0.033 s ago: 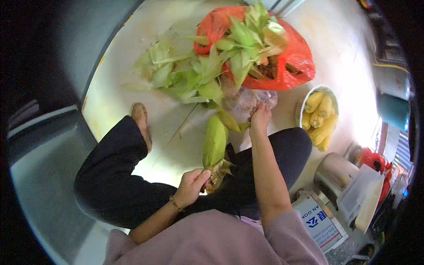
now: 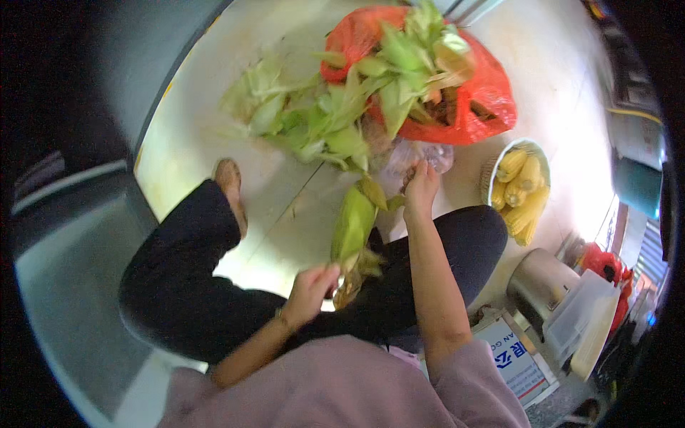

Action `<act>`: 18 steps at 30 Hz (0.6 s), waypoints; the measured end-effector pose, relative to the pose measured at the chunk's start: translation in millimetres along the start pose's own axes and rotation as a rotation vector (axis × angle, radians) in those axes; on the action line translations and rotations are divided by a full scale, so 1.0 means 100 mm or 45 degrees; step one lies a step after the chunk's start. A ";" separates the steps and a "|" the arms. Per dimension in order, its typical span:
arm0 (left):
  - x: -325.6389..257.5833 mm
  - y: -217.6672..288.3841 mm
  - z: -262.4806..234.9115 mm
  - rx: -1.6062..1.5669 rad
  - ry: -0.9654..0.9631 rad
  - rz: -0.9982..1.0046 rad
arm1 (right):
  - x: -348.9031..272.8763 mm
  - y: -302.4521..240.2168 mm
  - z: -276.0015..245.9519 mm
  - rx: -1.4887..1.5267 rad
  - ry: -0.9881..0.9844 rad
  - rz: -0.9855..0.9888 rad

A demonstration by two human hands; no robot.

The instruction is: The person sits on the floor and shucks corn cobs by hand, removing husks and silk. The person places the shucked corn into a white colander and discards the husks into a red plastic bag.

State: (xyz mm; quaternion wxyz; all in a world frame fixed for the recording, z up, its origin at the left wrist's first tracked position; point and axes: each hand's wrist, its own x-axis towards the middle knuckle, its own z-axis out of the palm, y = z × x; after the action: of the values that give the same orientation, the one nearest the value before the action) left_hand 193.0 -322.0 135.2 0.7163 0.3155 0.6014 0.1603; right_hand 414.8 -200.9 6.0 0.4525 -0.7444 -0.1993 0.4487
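An ear of corn (image 2: 353, 225) in green husk stands above my lap, its ragged, brownish lower end toward me. My left hand (image 2: 308, 294) is closed around that lower end. A yellow-green strip of husk (image 2: 372, 191) bends away from the ear's upper end toward my right hand (image 2: 421, 187). The fingers of that hand are pinched together, with a dark brownish bit showing at them, apparently the end of the husk. Just beyond it lies a clear plastic bag (image 2: 437, 155).
Loose green husks (image 2: 300, 128) lie on the floor ahead. A red plastic bag (image 2: 489, 93), topped with more husks, sits beyond. To the right stands a white basket (image 2: 488, 178) of peeled yellow corn (image 2: 529, 175). Nearer are a metal pot (image 2: 535, 282) and a clear plastic container (image 2: 574, 314).
The ear of corn has tilted slightly to the right at its upper end, and the husk strip has shifted with it. My left hand has moved slightly right; both hands keep their grip.
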 end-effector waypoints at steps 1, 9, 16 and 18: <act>0.11 -0.04 -0.05 -0.107 0.049 0.013 | -0.20 -0.17 0.14 -0.086 -0.074 0.024; 0.29 0.06 0.02 -0.577 0.093 0.079 | -1.31 -0.11 0.13 -0.472 -0.065 -0.204; 0.35 0.30 0.04 -0.282 0.098 -0.286 | -1.05 -0.26 0.31 -0.790 -0.215 -0.021; 0.39 0.34 0.06 -0.207 0.049 -0.324 | -0.95 -0.32 0.35 -0.881 -0.268 -0.055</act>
State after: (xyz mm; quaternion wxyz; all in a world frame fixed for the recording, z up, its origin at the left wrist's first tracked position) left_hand 212.9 -273.7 127.9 0.7422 0.1744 0.6354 0.1224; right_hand 339.2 -233.7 72.7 0.1604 -0.7988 -0.4006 0.4191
